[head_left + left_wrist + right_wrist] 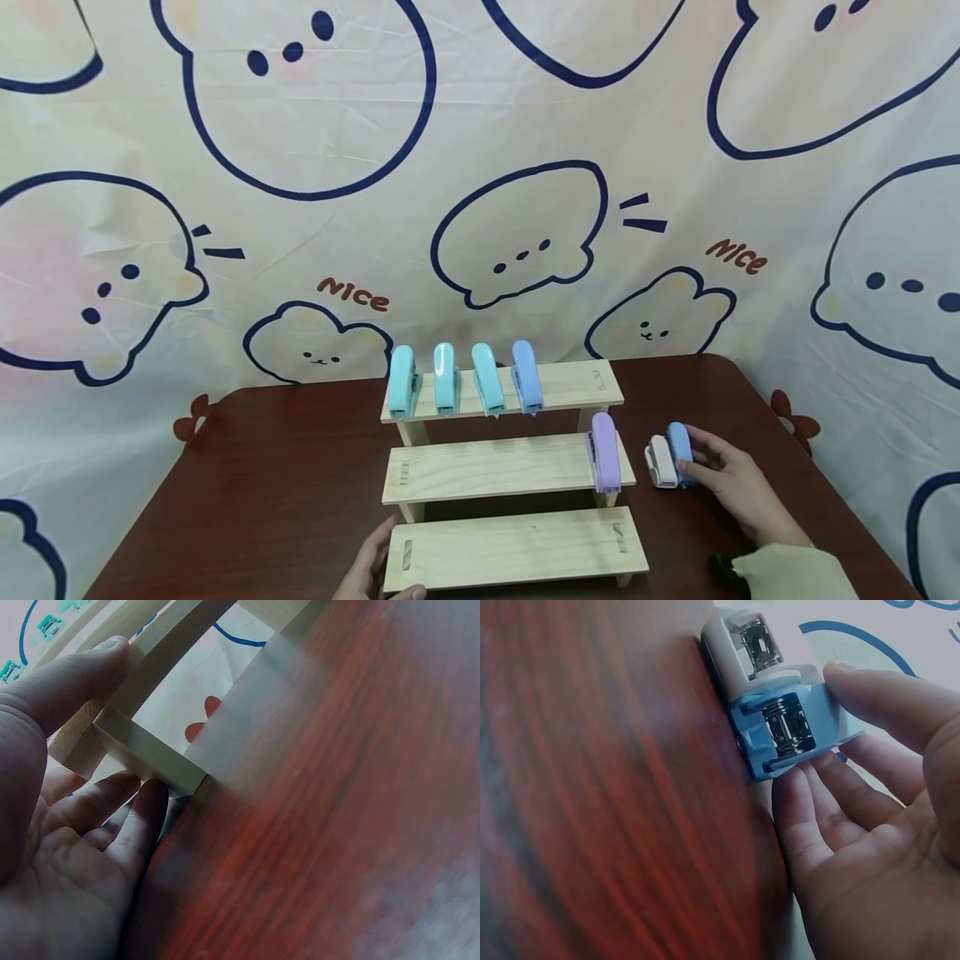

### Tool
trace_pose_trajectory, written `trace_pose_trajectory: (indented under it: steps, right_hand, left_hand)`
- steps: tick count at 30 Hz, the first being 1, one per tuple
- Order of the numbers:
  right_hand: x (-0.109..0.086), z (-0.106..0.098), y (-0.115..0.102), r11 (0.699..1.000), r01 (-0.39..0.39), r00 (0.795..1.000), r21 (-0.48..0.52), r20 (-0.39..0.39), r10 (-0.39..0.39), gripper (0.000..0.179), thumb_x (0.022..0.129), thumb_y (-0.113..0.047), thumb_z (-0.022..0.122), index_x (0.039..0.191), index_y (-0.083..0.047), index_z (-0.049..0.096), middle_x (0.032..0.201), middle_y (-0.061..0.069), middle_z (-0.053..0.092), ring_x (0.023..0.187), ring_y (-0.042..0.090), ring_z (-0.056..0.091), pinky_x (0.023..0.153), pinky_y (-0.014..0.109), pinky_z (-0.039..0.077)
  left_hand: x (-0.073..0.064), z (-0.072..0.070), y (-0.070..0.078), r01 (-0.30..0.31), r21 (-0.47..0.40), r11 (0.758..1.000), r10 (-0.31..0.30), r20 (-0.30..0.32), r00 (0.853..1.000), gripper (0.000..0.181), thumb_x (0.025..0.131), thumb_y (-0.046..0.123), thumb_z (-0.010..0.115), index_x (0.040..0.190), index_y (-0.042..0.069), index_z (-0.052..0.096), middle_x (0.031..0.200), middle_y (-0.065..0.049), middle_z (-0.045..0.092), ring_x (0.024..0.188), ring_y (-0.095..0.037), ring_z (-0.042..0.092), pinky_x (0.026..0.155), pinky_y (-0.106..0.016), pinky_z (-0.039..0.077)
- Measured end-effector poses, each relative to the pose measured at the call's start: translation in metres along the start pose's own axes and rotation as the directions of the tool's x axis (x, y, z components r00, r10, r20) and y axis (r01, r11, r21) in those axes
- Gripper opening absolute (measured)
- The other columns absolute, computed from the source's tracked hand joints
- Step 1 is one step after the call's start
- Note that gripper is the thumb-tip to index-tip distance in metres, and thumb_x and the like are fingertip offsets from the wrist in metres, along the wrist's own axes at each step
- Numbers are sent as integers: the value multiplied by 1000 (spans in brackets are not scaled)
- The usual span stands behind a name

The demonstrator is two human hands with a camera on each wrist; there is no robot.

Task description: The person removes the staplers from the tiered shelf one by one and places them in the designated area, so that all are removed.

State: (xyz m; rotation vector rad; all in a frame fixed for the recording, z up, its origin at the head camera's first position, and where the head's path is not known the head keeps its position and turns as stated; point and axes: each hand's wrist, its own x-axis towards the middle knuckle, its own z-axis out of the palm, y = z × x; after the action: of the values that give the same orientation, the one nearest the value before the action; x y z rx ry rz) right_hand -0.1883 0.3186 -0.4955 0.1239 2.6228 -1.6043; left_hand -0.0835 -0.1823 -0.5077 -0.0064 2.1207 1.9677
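A three-tier wooden display rack (517,546) stands on the table, with three teal staplers (446,379) and a blue one (527,377) on its top tier. A purple stapler (603,452) sits at the right end of the middle tier. My left hand (369,562) holds the rack's lower left corner, thumb over the bottom board (161,656) and fingers against the leg (150,750). To the right of the rack, my right hand (723,475) grips another blue stapler (826,712) between thumb and fingers. A white stapler (662,461) stands close against its left side.
The dark reddish-brown table (285,483) extends on both sides of the rack. Behind it hangs a pale cloth (517,125) printed with cartoon outlines. A dark object (726,575) lies by the right sleeve (798,573).
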Motion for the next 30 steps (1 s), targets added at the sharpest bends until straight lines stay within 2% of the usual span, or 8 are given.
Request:
trace_pose_trajectory:
  steps: [10, 19, 25, 30]
  right_hand:
    - [0, 5, -3, 1000, -23, 1000, 17, 7, 23, 71, 96, -24, 71, 154, -3, 37, 147, 31, 44, 126, 42, 51, 87, 34, 56]
    - [-1, 7, -4, 1000, -11, 1000, 19, 0, 11, 71, 95, -25, 72, 153, -2, 38, 146, 30, 45, 126, 41, 52, 87, 33, 56]
    - [-3, 5, -9, 999, -30, 999, 17, -12, 31, 73, 95, -32, 71, 153, -4, 38, 148, 28, 45, 129, 42, 51, 90, 38, 55]
    - [-4, 1, -16, 1000, -10, 999, 4, -46, 10, 70, 97, -35, 68, 153, -5, 39, 149, 23, 47, 130, 38, 50, 89, 32, 55]
  left_hand:
    - [-1, 1, 0, -5, 15, 1000, 5, -5, 1000, 107, 83, 16, 83, 153, -10, 6, 146, -41, 33, 118, -40, 59, 88, -37, 55]
    - [-1, 2, 1, -10, 36, 999, 10, -13, 1000, 108, 82, 17, 84, 152, -11, 7, 146, -41, 33, 118, -39, 59, 88, -36, 55]
    - [-2, 2, 3, -16, 36, 999, 17, -29, 999, 107, 81, 15, 85, 153, -10, 10, 145, -39, 35, 116, -38, 60, 86, -32, 55]
    - [-1, 3, 3, -12, 51, 999, 13, -39, 999, 108, 80, 15, 86, 153, -9, 11, 146, -39, 36, 115, -36, 61, 85, -31, 54]
